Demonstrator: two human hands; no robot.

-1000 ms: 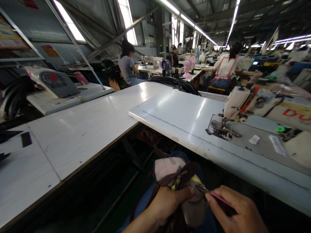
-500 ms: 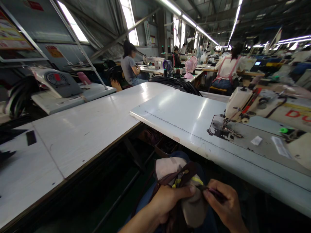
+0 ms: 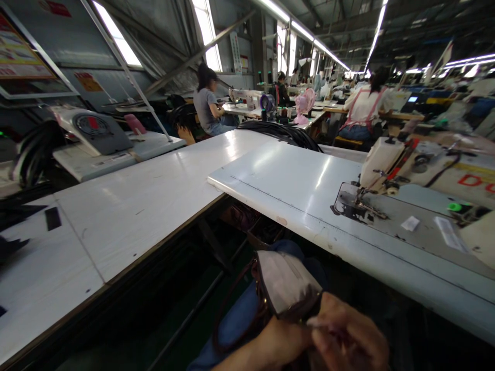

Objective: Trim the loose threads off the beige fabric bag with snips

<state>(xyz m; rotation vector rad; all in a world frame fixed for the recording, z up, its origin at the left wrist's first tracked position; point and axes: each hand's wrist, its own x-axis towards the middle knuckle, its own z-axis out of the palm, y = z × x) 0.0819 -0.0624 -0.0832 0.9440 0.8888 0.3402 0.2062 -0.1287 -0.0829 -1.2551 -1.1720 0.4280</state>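
A small beige-grey bag with dark brown edging, a zip and a strap (image 3: 288,283) lies on my lap, over blue trousers (image 3: 240,319). Its pale panel faces up. My left hand (image 3: 276,342) is closed on the bag's near end, its fingers partly hidden. Beside it, my right hand (image 3: 350,332) is bent into a pinch against the bag's near right corner. Blur and the fingers themselves hide whatever the right hand holds. Both hands are close together, below the edge of the sewing table (image 3: 270,175).
A sewing machine (image 3: 382,170) stands on the table at right, with small white pieces (image 3: 410,223) by it. A long white table (image 3: 127,216) runs left. Black coiled strips (image 3: 282,135) lie behind. Co-workers (image 3: 209,100) sit further back.
The bag has been turned, so its pale panel now shows and the yellow-trimmed opening is out of sight. My right hand has moved in close to my left.
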